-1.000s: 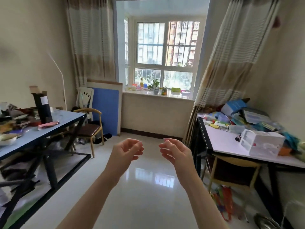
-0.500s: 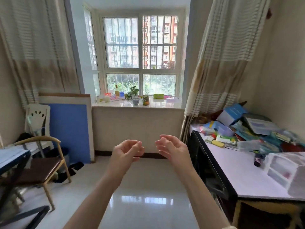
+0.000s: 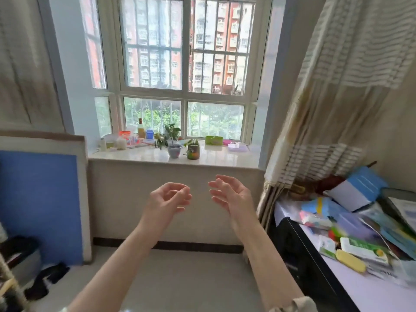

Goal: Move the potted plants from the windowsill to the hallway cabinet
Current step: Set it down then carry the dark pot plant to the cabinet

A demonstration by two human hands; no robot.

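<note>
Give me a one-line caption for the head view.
Both empty hands, left and right, raised before the windowsill holding two potted plants.

Two potted plants are seen upright near the middle of the pale windowsill [image 3: 225,157]. The taller leafy plant [image 3: 172,143] is set in a grey pot; just beside it, the smaller plant [image 3: 193,149] is held in a green-and-orange pot.

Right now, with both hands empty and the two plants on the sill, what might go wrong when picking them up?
The taller plant leans its leaves toward the bottle and blue box, so lifting could snag them. The two pots sit close together; grabbing the small pot may bump its neighbour. The sill looks glossy, so a nudged pot could slide.
</note>
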